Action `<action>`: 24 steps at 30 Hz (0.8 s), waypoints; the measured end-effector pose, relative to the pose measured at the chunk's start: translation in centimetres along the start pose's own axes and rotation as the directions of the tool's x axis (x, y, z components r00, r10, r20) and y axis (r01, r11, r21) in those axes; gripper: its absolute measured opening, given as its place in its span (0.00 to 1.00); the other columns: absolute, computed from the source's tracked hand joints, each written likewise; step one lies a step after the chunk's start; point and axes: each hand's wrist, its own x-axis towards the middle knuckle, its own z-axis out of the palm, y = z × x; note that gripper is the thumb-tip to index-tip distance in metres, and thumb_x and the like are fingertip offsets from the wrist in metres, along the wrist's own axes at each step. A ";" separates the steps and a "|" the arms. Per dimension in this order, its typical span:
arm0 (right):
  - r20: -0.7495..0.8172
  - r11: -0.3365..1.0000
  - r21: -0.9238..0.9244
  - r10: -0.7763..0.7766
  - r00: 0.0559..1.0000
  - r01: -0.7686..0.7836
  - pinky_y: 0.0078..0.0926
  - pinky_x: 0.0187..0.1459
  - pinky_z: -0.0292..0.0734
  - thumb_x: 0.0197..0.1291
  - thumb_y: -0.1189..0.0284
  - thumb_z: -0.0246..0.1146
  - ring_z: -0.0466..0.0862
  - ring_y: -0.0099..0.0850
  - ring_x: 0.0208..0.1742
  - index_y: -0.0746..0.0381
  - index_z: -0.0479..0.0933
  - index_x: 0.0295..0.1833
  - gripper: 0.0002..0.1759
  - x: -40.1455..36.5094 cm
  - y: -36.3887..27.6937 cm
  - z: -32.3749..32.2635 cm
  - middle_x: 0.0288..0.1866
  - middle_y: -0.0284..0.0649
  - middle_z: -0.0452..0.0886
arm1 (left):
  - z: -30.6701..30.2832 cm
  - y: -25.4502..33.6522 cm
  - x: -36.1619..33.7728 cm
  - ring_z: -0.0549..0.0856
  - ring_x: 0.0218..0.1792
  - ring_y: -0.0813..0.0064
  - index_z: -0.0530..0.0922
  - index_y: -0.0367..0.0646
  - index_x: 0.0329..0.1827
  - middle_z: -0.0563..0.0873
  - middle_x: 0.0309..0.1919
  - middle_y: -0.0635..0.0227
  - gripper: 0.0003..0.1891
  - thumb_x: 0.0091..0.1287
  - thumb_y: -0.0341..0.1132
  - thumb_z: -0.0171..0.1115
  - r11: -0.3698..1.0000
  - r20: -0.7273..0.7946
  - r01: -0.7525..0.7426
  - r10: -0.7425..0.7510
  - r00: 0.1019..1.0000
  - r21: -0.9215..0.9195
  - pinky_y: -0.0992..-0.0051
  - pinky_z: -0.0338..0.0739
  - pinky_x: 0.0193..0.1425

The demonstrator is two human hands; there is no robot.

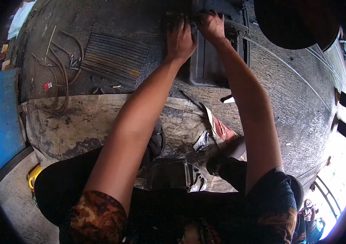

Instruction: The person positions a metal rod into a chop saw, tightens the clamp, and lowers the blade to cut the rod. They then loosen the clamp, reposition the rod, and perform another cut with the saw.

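Both my arms reach forward to a dark metal panel with a raised rim, lying at the top centre. My left hand rests at the panel's left edge, its fingers stretched out and pointing away from me. Just right of it, my right hand is over the panel with its fingers bent; what its fingertips hold, if anything, is too dark to make out. A metal bracket and a thin pale cable extend to the right of my right hand.
Dark rods lie in a row at left, beside curved hoses and a small red item. Nearer me are a stained cloth, a tool and a red rag. A dark round object overhangs the upper right.
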 end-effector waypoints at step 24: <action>-0.004 0.999 -0.014 0.038 0.999 -0.038 0.57 0.61 0.64 0.57 0.61 0.65 0.78 0.40 0.58 0.46 0.85 0.47 0.12 -0.2 0.0 0.6 0.52 0.29 0.83 | -0.8 -0.3 0.2 0.69 0.71 0.54 0.67 0.34 0.70 0.69 0.70 0.50 0.36 0.56 0.34 0.66 0.989 0.064 -0.052 0.043 0.997 0.142 0.42 0.56 0.74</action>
